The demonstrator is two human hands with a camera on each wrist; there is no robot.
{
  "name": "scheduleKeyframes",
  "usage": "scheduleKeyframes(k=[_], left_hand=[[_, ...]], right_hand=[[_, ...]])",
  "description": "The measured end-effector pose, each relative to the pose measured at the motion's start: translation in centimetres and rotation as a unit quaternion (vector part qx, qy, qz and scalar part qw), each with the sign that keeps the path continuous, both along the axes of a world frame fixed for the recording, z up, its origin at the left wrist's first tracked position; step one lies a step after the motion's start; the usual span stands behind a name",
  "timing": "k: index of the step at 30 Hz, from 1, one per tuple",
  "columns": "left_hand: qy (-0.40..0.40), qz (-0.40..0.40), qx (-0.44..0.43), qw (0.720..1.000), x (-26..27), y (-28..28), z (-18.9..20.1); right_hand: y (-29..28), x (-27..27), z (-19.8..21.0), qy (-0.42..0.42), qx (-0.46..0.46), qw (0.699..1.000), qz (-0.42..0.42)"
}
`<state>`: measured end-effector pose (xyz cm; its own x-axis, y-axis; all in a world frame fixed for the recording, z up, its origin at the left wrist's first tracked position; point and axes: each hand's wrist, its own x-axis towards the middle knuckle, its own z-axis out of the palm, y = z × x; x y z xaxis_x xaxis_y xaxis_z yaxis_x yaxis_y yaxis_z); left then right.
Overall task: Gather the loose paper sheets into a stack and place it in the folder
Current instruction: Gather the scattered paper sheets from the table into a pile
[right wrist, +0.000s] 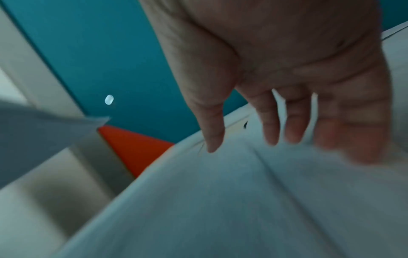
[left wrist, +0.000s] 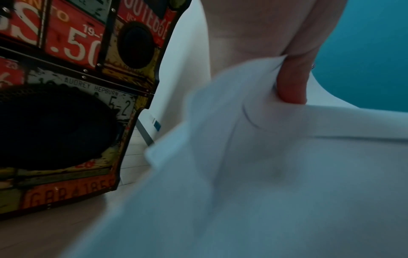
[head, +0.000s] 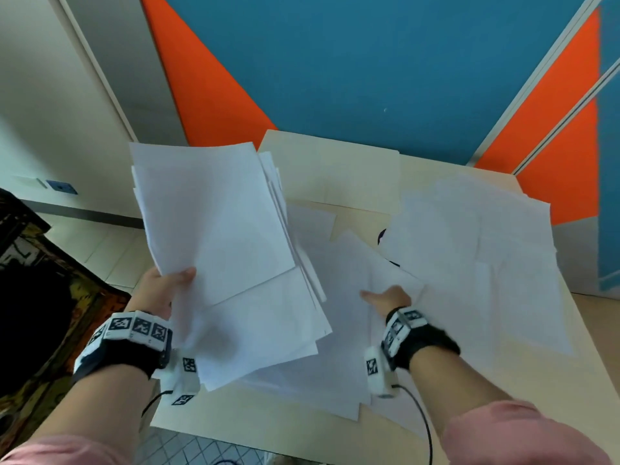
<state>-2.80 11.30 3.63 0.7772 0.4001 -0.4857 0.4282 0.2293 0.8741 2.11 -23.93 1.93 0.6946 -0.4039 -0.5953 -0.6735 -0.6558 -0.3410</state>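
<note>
While gathering: my left hand (head: 164, 290) pinches the uneven bundle of white paper sheets (head: 214, 236).
Right hand (head: 385, 298): fingers spread flat on loose white sheets (head: 476, 256) at three o'clock.
Tip: slide, don't crumple.

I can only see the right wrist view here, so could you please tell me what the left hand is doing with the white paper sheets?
Observer: The left hand holds a fanned bundle of white paper sheets raised above the table, thumb on top.
Operator: Thank you. Where is the folder?
Observer: The cream manila folder lies open at the far side of the pale table, partly under loose sheets.
Operator: Are many sheets left on the table?
Observer: Yes, a spread of loose white sheets covers the table's right side, beyond the right hand, whose fingers reach down to paper.
</note>
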Motion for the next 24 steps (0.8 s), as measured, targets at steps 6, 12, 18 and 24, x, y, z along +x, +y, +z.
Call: scheduleKeyframes(k=[6, 12, 18, 24], left_hand=[[0.032, 0.02, 0.002, 0.999, -0.2, 1.3, -0.9], [0.05, 0.028, -0.006, 0.998, -0.3, 2.5, -1.5], [0.054, 0.028, -0.021, 0.998, 0.2, 1.7, -1.7], [0.078, 0.025, -0.032, 0.996, 0.5, 1.0, -1.4]], right_hand=[[3.6, -2.2, -3.5, 0.075, -0.082, 0.993, 0.043], [-0.3, -0.4, -3.1, -0.004, -0.072, 0.994, 0.08], [1.9, -0.6, -2.1, 0.031, -0.05, 0.991, -0.117], [2.6, 0.0, -3.7, -0.064, 0.059, 0.98, -0.176]])
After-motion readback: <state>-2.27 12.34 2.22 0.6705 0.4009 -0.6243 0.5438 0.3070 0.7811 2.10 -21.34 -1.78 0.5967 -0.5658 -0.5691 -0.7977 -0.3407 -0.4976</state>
